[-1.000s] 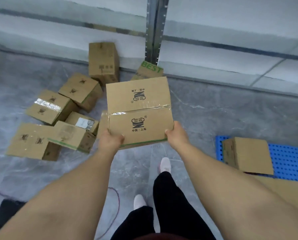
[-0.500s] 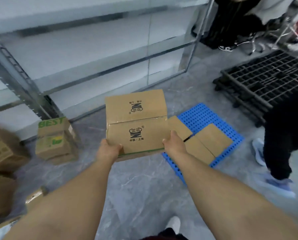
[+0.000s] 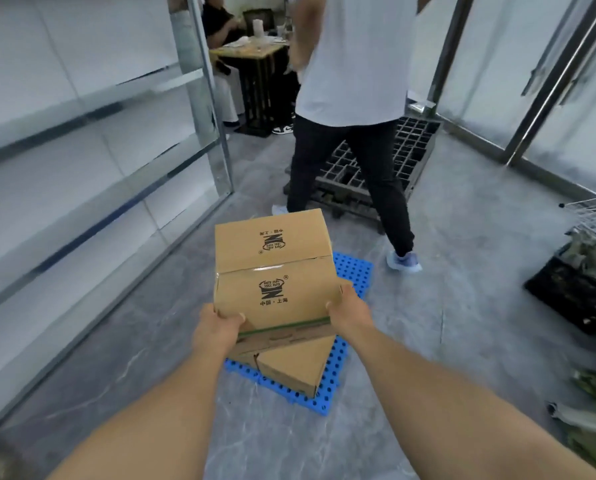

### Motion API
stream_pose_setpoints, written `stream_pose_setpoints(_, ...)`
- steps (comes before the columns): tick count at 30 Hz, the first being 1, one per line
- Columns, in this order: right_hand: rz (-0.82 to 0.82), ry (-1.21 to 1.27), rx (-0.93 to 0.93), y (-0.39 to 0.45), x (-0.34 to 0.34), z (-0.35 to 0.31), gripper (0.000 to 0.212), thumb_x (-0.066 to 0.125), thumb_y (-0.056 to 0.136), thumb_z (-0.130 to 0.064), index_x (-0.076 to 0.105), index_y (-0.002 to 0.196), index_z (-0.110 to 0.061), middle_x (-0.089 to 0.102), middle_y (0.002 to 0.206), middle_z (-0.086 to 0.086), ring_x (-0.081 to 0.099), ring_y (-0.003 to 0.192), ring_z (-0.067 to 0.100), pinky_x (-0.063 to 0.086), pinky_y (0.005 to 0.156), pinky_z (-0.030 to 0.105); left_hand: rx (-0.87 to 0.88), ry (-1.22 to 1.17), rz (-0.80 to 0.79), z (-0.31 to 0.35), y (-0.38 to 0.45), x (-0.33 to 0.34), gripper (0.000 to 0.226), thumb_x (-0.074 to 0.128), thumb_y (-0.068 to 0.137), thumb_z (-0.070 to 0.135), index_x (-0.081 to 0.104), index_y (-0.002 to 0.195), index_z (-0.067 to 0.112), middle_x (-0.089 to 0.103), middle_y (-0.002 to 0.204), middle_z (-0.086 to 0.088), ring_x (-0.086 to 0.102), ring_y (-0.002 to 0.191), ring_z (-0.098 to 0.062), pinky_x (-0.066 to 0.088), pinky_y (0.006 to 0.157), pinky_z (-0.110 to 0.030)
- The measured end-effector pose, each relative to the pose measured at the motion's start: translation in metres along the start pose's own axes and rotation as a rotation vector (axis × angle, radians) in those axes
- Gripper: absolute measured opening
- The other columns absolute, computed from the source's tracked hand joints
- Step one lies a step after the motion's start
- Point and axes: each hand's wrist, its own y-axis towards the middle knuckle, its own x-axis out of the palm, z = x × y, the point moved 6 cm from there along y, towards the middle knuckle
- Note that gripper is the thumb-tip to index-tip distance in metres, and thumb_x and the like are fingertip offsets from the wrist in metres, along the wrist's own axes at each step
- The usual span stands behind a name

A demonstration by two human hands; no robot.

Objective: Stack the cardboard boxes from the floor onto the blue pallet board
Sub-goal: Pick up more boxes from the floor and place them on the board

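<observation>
Right now your left hand (image 3: 217, 329) and right hand (image 3: 350, 313) grip the near lower corners of the cardboard box (image 3: 276, 271), held above the blue pallet board (image 3: 353, 271), where another box (image 3: 296, 368) lies; beyond, a person (image 3: 352, 98) stands beside a black pallet (image 3: 414, 147).

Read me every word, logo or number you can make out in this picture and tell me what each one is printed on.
"中国·上海", under a round logo with a registered mark: near flap of the carried box, which the left hand and right hand grip.
Same logo and line, upside down: far flap of that box.
Characters inside the logo: too small to read.
Lower box on the blue pallet: no print shows.
</observation>
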Motion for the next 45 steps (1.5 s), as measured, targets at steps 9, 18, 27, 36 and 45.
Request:
stream_pose_setpoints(9,0.156,0.081,0.156,0.033,-0.079,0.047,0.031,0.037,0.095,-0.015,0.04,0.126,-0.01,0.054,0.101,0.012,0.053,0.089,0.029,0.038,0.065,0.03,0.132,0.073,-0.195,0.082,0.022,0.102,0.036,0.065,0.083,0.021,0.048,0.113,0.012,0.054,0.099,-0.003,0.052,0.089,-0.024,0.045,0.085,-0.035)
stream_pose_setpoints(18,0.306,0.152,0.277,0.063,-0.148,0.111,0.033,0.039,0.092,-0.011,0.044,0.124,-0.012,0.055,0.105,0.007,0.052,0.092,0.028,0.037,0.07,0.031,0.191,0.109,-0.366,0.131,0.02,0.213,0.035,0.063,0.084,0.018,0.044,0.113,0.018,0.053,0.099,0.001,0.051,0.09,-0.022,0.042,0.081,-0.035)
stream_pose_setpoints(27,0.272,0.167,0.213,0.143,-0.248,0.176,0.037,0.036,0.091,-0.013,0.042,0.127,-0.017,0.05,0.094,0.002,0.049,0.081,0.022,0.037,0.063,0.03,0.166,0.125,-0.306,0.184,-0.002,0.331,0.045,0.062,0.085,0.02,0.044,0.126,0.015,0.057,0.118,-0.004,0.054,0.104,-0.025,0.042,0.083,-0.034)
stream_pose_setpoints(36,0.161,0.056,0.087,0.235,-0.343,0.197,0.034,0.037,0.093,-0.012,0.044,0.125,-0.016,0.058,0.11,0.01,0.046,0.081,0.022,0.035,0.068,0.03,0.069,0.106,-0.154,0.245,-0.016,0.41,0.036,0.062,0.085,0.022,0.046,0.117,0.015,0.058,0.114,-0.004,0.054,0.098,-0.023,0.042,0.083,-0.035)
stream_pose_setpoints(45,0.006,-0.028,-0.023,0.364,-0.345,0.165,0.032,0.038,0.093,-0.013,0.043,0.124,-0.016,0.052,0.095,0.005,0.047,0.079,0.024,0.034,0.064,0.03,-0.006,-0.009,-0.054,0.281,0.048,0.44,0.052,0.062,0.085,0.018,0.038,0.132,0.02,0.054,0.127,0.0,0.053,0.111,-0.025,0.041,0.094,-0.039)
